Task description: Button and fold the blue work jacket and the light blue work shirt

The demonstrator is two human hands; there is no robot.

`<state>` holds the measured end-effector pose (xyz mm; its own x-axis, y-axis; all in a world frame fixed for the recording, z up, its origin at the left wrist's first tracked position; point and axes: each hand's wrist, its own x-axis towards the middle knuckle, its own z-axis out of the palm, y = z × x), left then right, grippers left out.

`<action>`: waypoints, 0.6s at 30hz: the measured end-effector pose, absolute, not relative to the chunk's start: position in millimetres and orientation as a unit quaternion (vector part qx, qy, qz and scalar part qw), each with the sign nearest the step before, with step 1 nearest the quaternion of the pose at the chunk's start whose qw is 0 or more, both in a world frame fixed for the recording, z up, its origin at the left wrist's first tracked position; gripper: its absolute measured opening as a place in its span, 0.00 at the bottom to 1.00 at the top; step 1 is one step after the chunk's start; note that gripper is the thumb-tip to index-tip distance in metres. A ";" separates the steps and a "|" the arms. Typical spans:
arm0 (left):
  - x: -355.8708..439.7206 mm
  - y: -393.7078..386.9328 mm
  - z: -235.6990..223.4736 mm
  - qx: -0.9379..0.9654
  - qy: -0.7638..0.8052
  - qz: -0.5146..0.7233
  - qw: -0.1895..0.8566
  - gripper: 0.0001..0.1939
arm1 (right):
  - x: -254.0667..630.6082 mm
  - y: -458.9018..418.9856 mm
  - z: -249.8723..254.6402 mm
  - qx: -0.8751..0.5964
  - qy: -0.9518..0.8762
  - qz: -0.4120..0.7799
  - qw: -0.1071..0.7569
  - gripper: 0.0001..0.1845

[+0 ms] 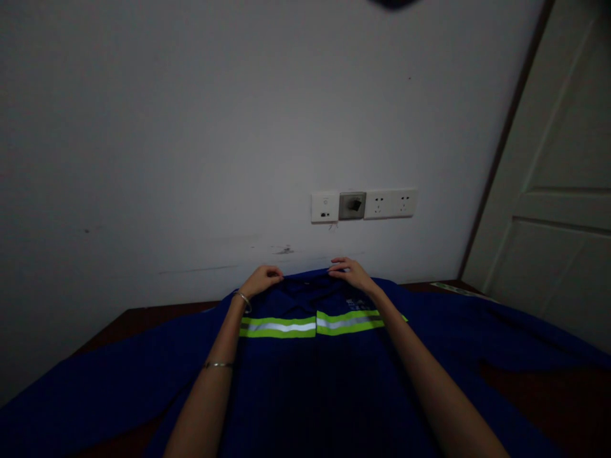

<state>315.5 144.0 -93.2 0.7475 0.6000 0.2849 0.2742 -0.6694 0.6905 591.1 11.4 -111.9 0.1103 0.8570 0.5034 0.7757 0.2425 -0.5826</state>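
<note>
A dark blue work jacket [281,369] lies spread out, its collar toward the wall and both sleeves stretched to the sides. Across its chest runs a yellow-green and silver reflective band [279,327], split at the front opening. My left hand [261,280] pinches the collar's left side between thumb and fingers. At the collar's right side, my right hand [352,275] grips the edge with thumb and forefinger, other fingers partly raised. Small light print shows on the right chest. Two thin bracelets circle my left forearm.
The jacket rests on a dark red tabletop [165,310] against a pale, scuffed wall [191,140]. Wall sockets [389,203] and a grey switch plate [352,206] sit above the collar. A white panelled door [558,172] stands at the right, near a patterned strip [458,290].
</note>
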 end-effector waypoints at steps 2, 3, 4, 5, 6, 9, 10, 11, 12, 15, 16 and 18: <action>316.3 143.4 -91.3 0.874 0.254 0.254 0.326 0.09 | 588.1 10.9 -112.3 -0.632 -0.657 0.021 0.410 0.08; 317.0 142.6 -90.2 0.875 0.259 0.256 0.320 0.09 | 585.6 10.0 -112.3 -0.643 -0.655 -0.002 0.396 0.07; 317.9 141.5 -88.9 0.875 0.265 0.260 0.309 0.09 | 582.7 8.7 -112.1 -0.654 -0.655 -0.029 0.378 0.06; 318.8 140.3 -87.6 0.877 0.271 0.265 0.296 0.08 | 579.6 7.1 -111.6 -0.661 -0.657 -0.059 0.357 0.06; 319.6 139.0 -86.4 0.879 0.275 0.270 0.281 0.08 | 576.6 5.2 -110.8 -0.665 -0.661 -0.089 0.336 0.06; 321.4 136.7 -84.2 0.884 0.282 0.288 0.237 0.09 | 570.2 -1.2 -107.2 -0.661 -0.680 -0.156 0.275 0.09; 321.7 136.5 -84.2 0.885 0.284 0.293 0.223 0.09 | 569.5 -3.2 -105.8 -0.661 -0.684 -0.170 0.259 0.10; 321.9 136.6 -84.4 0.886 0.286 0.299 0.211 0.09 | 569.7 -5.0 -104.6 -0.662 -0.685 -0.180 0.246 0.11; 321.9 136.9 -84.8 0.886 0.288 0.304 0.199 0.10 | 570.8 -6.6 -103.6 -0.664 -0.684 -0.188 0.237 0.12; 321.8 138.4 -86.9 0.882 0.301 0.319 0.175 0.10 | 578.4 -9.1 -103.2 -0.672 -0.679 -0.187 0.231 0.13; 321.7 139.1 -87.8 0.879 0.305 0.324 0.173 0.10 | 582.0 -9.1 -103.9 -0.674 -0.678 -0.175 0.235 0.13; 321.8 141.0 -89.9 0.872 0.312 0.334 0.176 0.10 | 589.2 -8.0 -106.1 -0.677 -0.679 -0.126 0.254 0.13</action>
